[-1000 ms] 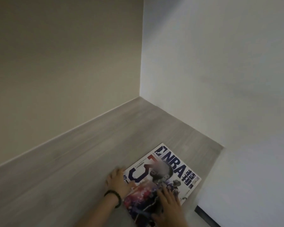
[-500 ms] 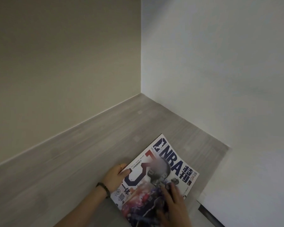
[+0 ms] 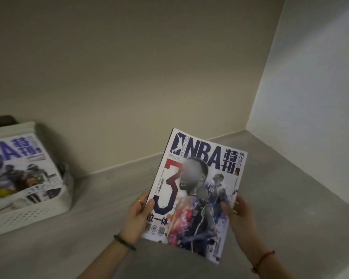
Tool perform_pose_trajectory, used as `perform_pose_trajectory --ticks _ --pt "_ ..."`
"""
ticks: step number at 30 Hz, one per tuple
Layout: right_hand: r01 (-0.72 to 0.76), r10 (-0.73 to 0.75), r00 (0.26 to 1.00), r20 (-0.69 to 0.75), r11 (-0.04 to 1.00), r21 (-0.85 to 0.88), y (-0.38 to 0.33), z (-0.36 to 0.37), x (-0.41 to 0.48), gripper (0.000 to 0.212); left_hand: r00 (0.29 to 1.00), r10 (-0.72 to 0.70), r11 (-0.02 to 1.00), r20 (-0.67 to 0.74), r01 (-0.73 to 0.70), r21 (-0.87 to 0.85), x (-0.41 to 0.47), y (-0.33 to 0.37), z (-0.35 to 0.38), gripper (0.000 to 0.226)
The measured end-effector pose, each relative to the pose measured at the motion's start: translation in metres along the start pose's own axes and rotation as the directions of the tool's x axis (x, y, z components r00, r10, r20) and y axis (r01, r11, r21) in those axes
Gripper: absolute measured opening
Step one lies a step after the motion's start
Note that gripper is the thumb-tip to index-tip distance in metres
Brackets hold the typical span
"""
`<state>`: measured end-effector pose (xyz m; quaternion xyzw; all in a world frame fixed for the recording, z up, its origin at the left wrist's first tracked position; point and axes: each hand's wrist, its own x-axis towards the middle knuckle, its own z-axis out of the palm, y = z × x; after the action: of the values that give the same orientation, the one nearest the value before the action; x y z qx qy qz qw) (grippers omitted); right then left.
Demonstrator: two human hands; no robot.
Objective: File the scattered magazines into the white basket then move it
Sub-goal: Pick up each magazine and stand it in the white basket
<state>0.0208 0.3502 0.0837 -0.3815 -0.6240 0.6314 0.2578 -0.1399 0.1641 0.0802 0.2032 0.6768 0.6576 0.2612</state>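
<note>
Both hands hold the glossy NBA basketball magazine [image 3: 195, 188] tilted up, clear of the grey wood-grain surface [image 3: 290, 188]. The left hand [image 3: 137, 214] and right hand [image 3: 240, 216] each pinch a side edge, thumb on the cover (fingers behind, mostly hidden), likely to steady the floppy pages. The white perforated plastic basket [image 3: 28, 216] sits at the surface's left edge with a similar magazine [image 3: 18, 168] on top. Two magazines visible, one basket

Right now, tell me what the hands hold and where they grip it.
An NBA magazine: the left hand grips its left edge, thumb on the cover; the right hand grips its right edge.
</note>
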Motion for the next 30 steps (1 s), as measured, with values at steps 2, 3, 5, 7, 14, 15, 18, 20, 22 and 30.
perform_pose_trajectory --ticks 2,3,5,7,14,15,18,20,22,30 --pt "0.082 -0.078 0.992 0.099 0.996 -0.03 -0.019 0.045 -0.003 0.021 0.995 0.025 0.998 -0.098 -0.03 -0.049 -0.008 0.008 -0.043 0.024" --pt "0.107 -0.102 0.983 0.152 0.994 -0.026 -0.027 0.068 -0.004 0.019 0.989 0.034 0.997 -0.143 -0.043 -0.065 -0.013 0.014 -0.066 0.026" --pt "0.146 -0.138 0.962 0.235 0.989 -0.018 -0.043 0.114 -0.008 0.018 0.973 0.057 0.996 -0.223 -0.071 -0.055 -0.024 0.027 -0.109 0.027" --pt "0.199 -0.184 0.94 0.288 0.98 -0.023 -0.056 0.16 -0.012 0.017 0.949 0.094 0.994 -0.302 -0.104 -0.019 -0.032 0.04 -0.151 0.025" --pt "0.277 -0.258 0.9 0.351 0.961 -0.003 -0.106 0.319 -0.022 0.012 0.819 0.19 0.981 -0.541 -0.143 0.128 -0.036 0.08 -0.288 0.021" --pt "0.29 -0.278 0.892 0.357 0.957 0.019 -0.113 0.338 -0.023 0.016 0.801 0.199 0.98 -0.565 -0.151 0.132 -0.035 0.085 -0.306 0.021" --pt "0.343 -0.354 0.856 0.376 0.934 0.097 -0.13 0.388 -0.026 0.021 0.75 0.241 0.971 -0.616 -0.194 0.143 -0.029 0.095 -0.355 0.018" --pt "0.345 -0.371 0.848 0.38 0.929 0.136 -0.134 0.417 -0.028 0.023 0.726 0.261 0.965 -0.637 -0.187 0.182 -0.022 0.095 -0.381 0.019" --pt "0.348 -0.374 0.851 0.367 0.927 0.14 -0.133 0.44 -0.028 0.023 0.723 0.249 0.968 -0.645 -0.162 0.192 -0.015 0.089 -0.401 0.022" --pt "0.373 -0.325 0.852 0.411 0.927 -0.039 -0.102 0.483 -0.017 0.012 0.722 0.062 0.994 -0.689 0.021 0.111 0.015 0.041 -0.439 0.018"
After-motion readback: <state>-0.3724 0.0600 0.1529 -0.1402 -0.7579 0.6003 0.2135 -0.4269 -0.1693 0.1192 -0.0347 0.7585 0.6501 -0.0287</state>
